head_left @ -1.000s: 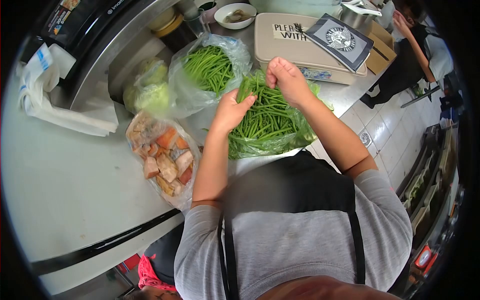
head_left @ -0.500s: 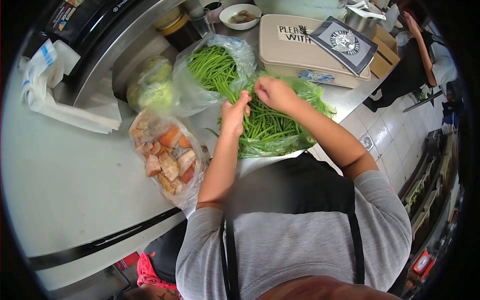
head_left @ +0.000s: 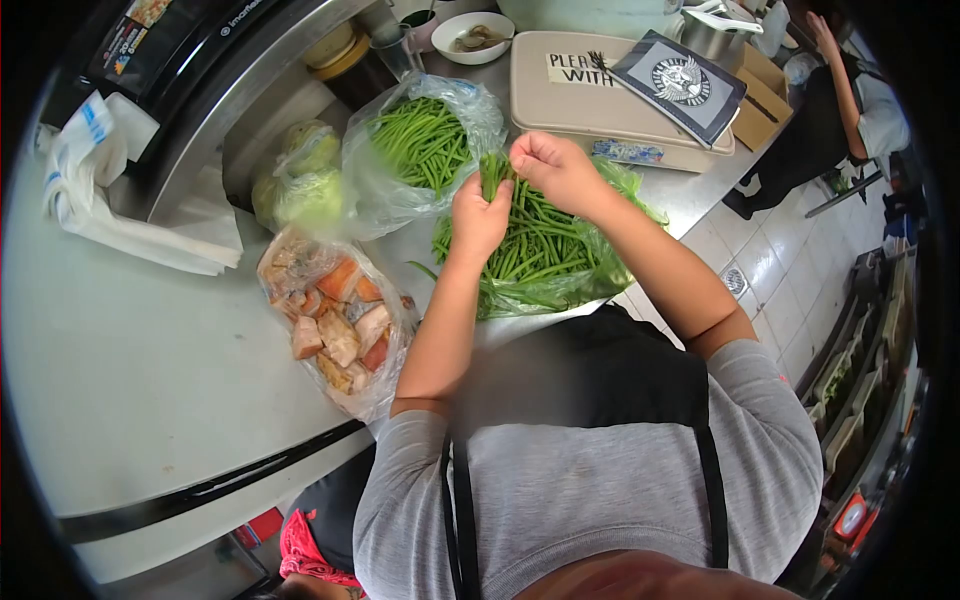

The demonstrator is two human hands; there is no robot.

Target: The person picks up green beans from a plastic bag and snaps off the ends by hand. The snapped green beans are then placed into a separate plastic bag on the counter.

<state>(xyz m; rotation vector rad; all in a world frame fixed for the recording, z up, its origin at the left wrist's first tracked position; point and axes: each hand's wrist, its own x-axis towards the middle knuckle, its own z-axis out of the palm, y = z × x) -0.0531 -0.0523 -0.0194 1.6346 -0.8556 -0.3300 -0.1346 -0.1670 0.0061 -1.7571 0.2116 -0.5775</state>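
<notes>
My left hand [head_left: 482, 218] is wrapped round a small bunch of green beans [head_left: 494, 172], whose ends stick up past the thumb. Close to those ends, my right hand [head_left: 558, 172] is closed in a pinch; what lies between its fingertips is hidden. Beneath both hands, a heap of long green beans [head_left: 545, 245] lies in an open green-tinted plastic bag [head_left: 540, 298]. Farther back to the left, a clear plastic bag [head_left: 488, 112] holds more green beans [head_left: 422, 143].
Left of my forearm lies a bag of meat chunks [head_left: 340, 335], with a bag of pale green vegetables [head_left: 308, 185] behind it. A lidded beige box [head_left: 570, 100] carries a dark notebook [head_left: 680, 85]. A white bowl [head_left: 474, 38] stands at the back. Another person [head_left: 825, 120] is at the right.
The bunch in my left hand has turned from reaching toward the back bag to standing short and upright above the heap. My right hand has come in close to its ends.
</notes>
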